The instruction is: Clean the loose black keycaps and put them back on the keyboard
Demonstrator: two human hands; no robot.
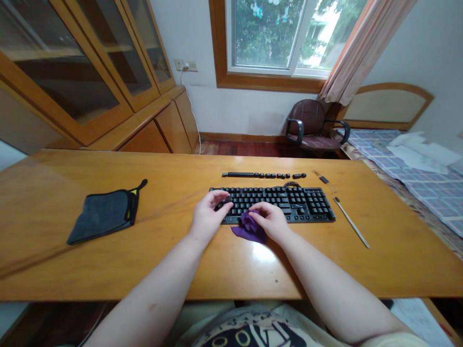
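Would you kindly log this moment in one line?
left hand: at keyboard; right hand: holding purple cloth; keycaps: lined up beyond keyboard

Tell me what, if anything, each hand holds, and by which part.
The right hand holds the purple cloth by its bunched upper part; whether the left hand grips anything is unclear.

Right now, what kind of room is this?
Probably a bedroom, maybe also a study: there's a bed with a headboard, and a keyboard on the wooden desk.
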